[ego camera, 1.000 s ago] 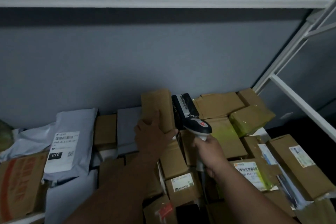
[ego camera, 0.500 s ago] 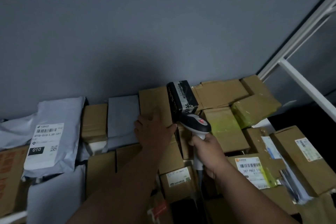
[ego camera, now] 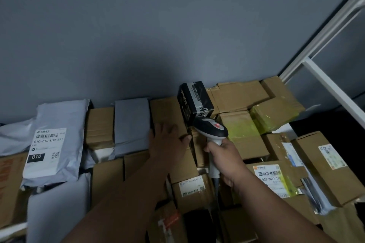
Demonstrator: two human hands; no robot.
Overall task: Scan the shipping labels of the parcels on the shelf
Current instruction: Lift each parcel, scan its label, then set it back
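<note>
Head view, as I read it from my station: the left hand (ego camera: 167, 140) lies palm-down with fingers spread on the face of a tall brown carton (ego camera: 167, 112) that stands against the grey wall (ego camera: 158, 35); it presses rather than grips, and nothing is enclosed in it. The right hand (ego camera: 227, 159) is closed around the pale handle of a barcode scanner (ego camera: 212, 130), whose dark head with a red mark sits just above the knuckles and points up and away toward the wall. Directly beyond the scanner's head, touching or almost touching it, stands a black-and-white box (ego camera: 194, 100), just right of the left hand's fingertips. I cannot tell whether the trigger is pressed. Below and between the two wrists lies a small carton with a white label (ego camera: 190, 184). Right of the right forearm I note a carton with a barcode label reading 507-P802 (ego camera: 270, 176), partly under yellow tape, and farther right a long carton with a small label (ego camera: 329, 156). Well left of the left hand lies a grey mailer bag (ego camera: 59, 124) whose shipping label (ego camera: 46, 151) reads 010-010-L30-551. A white shelf frame (ego camera: 325, 84) rises beyond the right hand.
</note>
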